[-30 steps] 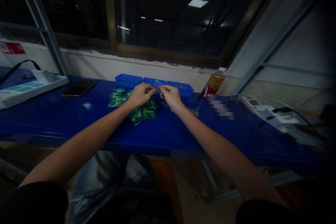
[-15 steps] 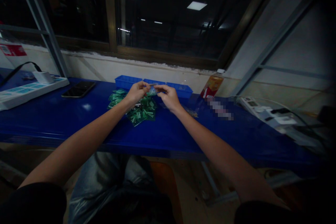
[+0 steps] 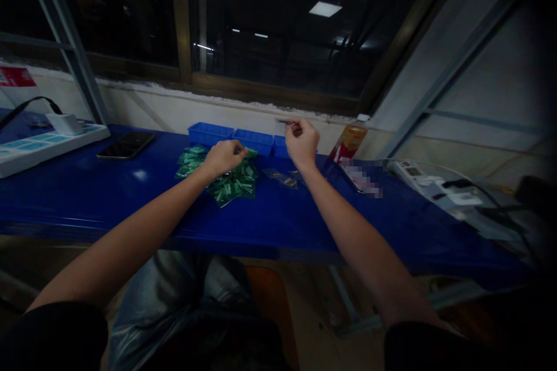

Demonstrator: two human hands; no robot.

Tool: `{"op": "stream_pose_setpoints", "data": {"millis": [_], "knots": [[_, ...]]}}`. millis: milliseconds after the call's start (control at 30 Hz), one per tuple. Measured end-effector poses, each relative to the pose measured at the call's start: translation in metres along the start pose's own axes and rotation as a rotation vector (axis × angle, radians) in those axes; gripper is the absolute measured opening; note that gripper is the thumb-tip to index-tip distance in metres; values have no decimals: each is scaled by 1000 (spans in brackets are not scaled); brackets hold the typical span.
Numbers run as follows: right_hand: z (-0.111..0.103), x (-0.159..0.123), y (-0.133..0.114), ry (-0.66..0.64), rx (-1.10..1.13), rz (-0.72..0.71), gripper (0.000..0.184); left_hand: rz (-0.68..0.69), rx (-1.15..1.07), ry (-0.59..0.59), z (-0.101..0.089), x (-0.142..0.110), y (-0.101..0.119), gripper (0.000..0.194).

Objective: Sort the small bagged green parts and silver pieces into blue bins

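My left hand (image 3: pixel 224 157) is closed over a pile of small green plastic bags (image 3: pixel 232 185). Its fingertips pinch a green bag (image 3: pixel 251 152) at the right side of the pile. Higher up and further right, my right hand (image 3: pixel 303 140) is closed in a pinch. A thin, dark, stick-like piece (image 3: pixel 282 120) sticks out leftward from its fingers; its exact kind is too small to make out. Below that hand, small clear bags with thin metallic pieces (image 3: pixel 288 182) lie on the blue table.
Blue bins (image 3: pixel 253 142) line the back of the table (image 3: pixel 143 197), against the wall. A phone (image 3: pixel 126 145) and a white power strip (image 3: pixel 56 148) lie left. On the right are a drink bottle (image 3: pixel 350 142), a partly blurred phone-like object (image 3: pixel 354 177) and another power strip (image 3: pixel 429 182).
My hands have parted. The right hand has risen to the right with the thin piece, uncovering the bins and clear bags. My left hand stays over the green pile.
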State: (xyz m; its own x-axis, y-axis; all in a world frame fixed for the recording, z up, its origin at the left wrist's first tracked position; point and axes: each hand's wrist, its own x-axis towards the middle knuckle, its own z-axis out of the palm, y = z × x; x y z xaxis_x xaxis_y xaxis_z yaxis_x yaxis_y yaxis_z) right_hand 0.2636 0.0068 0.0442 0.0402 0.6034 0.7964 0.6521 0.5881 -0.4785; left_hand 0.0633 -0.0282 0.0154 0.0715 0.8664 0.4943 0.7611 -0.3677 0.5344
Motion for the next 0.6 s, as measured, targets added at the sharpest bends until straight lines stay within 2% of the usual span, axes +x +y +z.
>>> {"op": "stream_pose_setpoints", "data": {"millis": [67, 167, 233, 300, 367, 500, 600], "knots": [[-4, 8, 23, 55, -196, -15, 28, -35, 68, -81, -1, -2, -3, 28], [-4, 6, 51, -92, -467, 28, 37, -38, 82, -175, -2, -2, -7, 27], [-2, 0, 56, -139, -525, 54, 43, -7, 110, -212, -1, -2, -7, 22], [0, -7, 50, -145, -487, 42, 38, -8, 130, -249, -1, -1, -5, 14], [4, -13, 36, -205, -416, -3, 32, -27, 123, -271, 0, -2, -4, 9], [17, -28, 4, -511, -310, -103, 28, -37, 150, -251, 1, -3, -2, 14], [26, -40, -10, -713, -238, -93, 35, -25, 235, -256, 0, -4, -2, 23]]}}
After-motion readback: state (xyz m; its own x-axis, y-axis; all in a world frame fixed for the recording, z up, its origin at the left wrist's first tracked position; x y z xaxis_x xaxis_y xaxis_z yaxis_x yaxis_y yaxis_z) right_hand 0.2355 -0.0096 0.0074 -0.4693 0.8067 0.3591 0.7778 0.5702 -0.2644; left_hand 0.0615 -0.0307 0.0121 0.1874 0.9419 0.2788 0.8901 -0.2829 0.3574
